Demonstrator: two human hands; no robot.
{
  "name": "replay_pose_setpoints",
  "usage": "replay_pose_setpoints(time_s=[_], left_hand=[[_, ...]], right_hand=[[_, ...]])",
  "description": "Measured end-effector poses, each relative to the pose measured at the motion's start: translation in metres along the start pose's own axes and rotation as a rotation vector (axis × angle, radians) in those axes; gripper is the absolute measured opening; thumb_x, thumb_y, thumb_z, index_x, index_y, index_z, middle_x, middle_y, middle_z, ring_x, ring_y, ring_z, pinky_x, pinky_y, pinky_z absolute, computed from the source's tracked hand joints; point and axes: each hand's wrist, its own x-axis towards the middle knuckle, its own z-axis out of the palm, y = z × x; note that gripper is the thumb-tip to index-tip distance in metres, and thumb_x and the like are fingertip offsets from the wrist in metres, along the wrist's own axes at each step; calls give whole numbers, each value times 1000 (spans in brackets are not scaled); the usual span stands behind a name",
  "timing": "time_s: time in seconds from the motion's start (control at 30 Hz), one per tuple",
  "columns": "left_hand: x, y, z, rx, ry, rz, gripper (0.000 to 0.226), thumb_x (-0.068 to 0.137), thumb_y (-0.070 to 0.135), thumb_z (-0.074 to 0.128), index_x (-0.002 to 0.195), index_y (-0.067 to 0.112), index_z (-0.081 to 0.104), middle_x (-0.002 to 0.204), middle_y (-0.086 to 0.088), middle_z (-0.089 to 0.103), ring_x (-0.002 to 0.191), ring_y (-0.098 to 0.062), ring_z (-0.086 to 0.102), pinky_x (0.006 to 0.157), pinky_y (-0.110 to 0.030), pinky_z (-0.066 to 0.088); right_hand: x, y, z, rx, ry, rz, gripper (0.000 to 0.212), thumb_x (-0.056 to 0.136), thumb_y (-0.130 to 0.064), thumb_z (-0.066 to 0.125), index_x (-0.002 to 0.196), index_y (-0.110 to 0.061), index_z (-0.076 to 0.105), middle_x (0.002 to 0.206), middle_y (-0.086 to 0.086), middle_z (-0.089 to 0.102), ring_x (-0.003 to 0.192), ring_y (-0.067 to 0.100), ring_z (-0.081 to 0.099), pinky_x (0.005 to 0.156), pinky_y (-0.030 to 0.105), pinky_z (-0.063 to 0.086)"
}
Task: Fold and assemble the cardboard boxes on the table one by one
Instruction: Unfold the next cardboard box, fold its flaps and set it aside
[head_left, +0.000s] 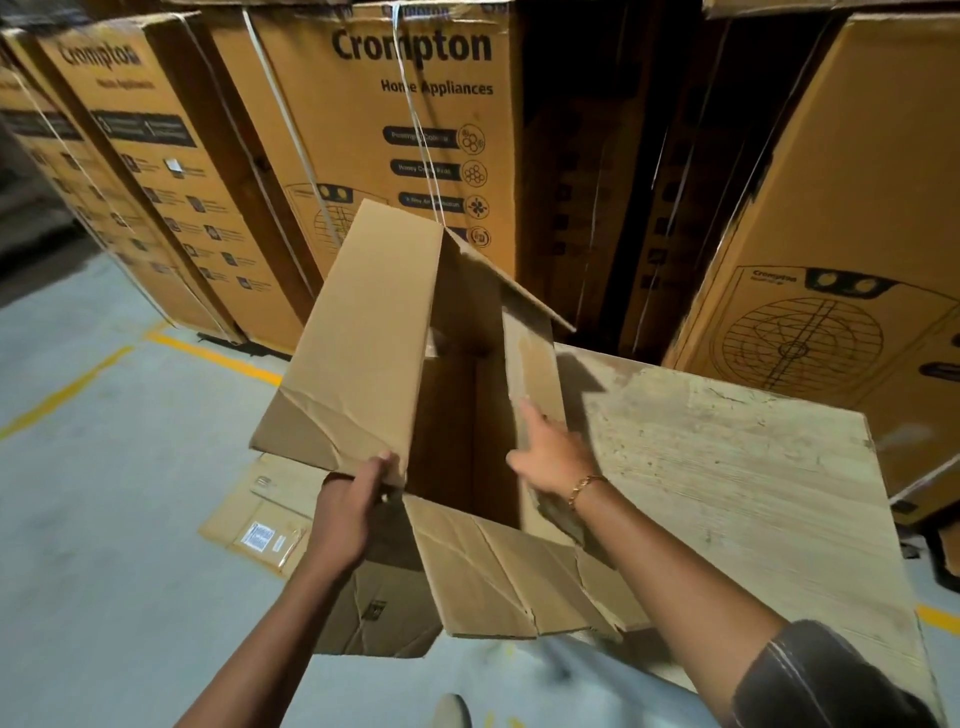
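Note:
A large brown cardboard box (363, 332) is held open in front of me at the left edge of the table (737, 467), its dark inside facing up and its flaps spread outward. My left hand (358, 499) grips the near corner of the box's left flap. My right hand (550, 452) has its fingers spread flat against the inside of the right wall. The near flap (498, 577) hangs toward me, creased and torn.
Flattened cardboard boxes (260, 514) lie on the grey floor under the held box. Tall strapped Crompton cartons (405, 135) stand in a row behind and to the right (841, 218). Yellow lines (208, 353) mark the floor.

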Motion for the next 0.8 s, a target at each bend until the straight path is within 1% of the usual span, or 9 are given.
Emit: replay_pose_setpoints(time_s=[0.07, 0.1, 0.2, 0.33, 0.47, 0.6, 0.67, 0.73, 0.8], left_hand=[[3, 0, 3, 64, -38, 3, 54, 81, 59, 60, 57, 11, 68, 61, -7, 63, 67, -24, 54, 65, -38, 38], [4, 1, 6, 100, -63, 14, 60, 84, 60, 59, 60, 6, 72, 61, -9, 64, 67, -26, 56, 66, -38, 39], [10, 4, 13, 191, -81, 82, 73, 78, 70, 48, 71, 2, 75, 68, -11, 70, 77, -29, 64, 76, -41, 45], [17, 5, 10, 202, -57, 80, 53, 96, 57, 53, 66, 18, 72, 71, -1, 68, 78, -32, 62, 73, -42, 48], [17, 6, 10, 251, -82, 53, 66, 83, 72, 55, 57, 15, 74, 69, -7, 70, 76, -31, 64, 78, -49, 53], [10, 9, 31, 329, -86, 264, 65, 76, 80, 46, 82, 23, 76, 91, 6, 75, 91, -17, 69, 85, -35, 54], [2, 17, 52, 472, -80, 420, 64, 78, 77, 45, 94, 23, 76, 95, 8, 73, 90, -15, 66, 78, -27, 51], [-8, 29, 82, 720, -94, 517, 71, 81, 79, 36, 93, 20, 75, 97, -2, 71, 93, -24, 61, 82, -35, 48], [-19, 35, 111, 898, -132, 570, 73, 84, 81, 29, 89, 23, 74, 99, -1, 66, 98, -22, 53, 87, -40, 42]], right_hand=[[-4, 20, -8, 151, 36, 28, 73, 90, -20, 56, 154, -37, 24, 80, -5, 58, 55, 11, 49, 47, 22, 36], [-7, 32, -11, 217, 56, 49, 71, 91, -17, 55, 153, -38, 27, 84, -2, 64, 56, 13, 53, 47, 22, 42], [-16, 63, -21, 534, 196, 121, 63, 93, -9, 55, 146, -41, 41, 123, 3, 68, 97, 18, 70, 69, 30, 60], [-27, 91, -41, 766, 235, 197, 67, 89, 4, 49, 144, -34, 47, 119, -1, 68, 93, 11, 65, 65, 25, 52], [-27, 111, -41, 551, 301, 250, 67, 90, -6, 52, 150, -36, 41, 108, -9, 64, 79, 15, 64, 69, 35, 56], [-26, 126, -34, 374, 269, 314, 71, 90, -16, 53, 155, -37, 31, 90, -4, 68, 69, 18, 62, 55, 27, 45], [-24, 133, -29, 367, 226, 320, 74, 88, -14, 53, 155, -40, 31, 113, -1, 71, 76, 21, 67, 60, 32, 54], [-22, 141, -22, 397, 174, 321, 79, 86, -7, 52, 155, -40, 31, 142, -1, 59, 99, 26, 69, 74, 37, 59], [-25, 151, -14, 421, 130, 337, 79, 87, 0, 52, 155, -36, 33, 146, 7, 54, 115, 32, 64, 79, 40, 57]])
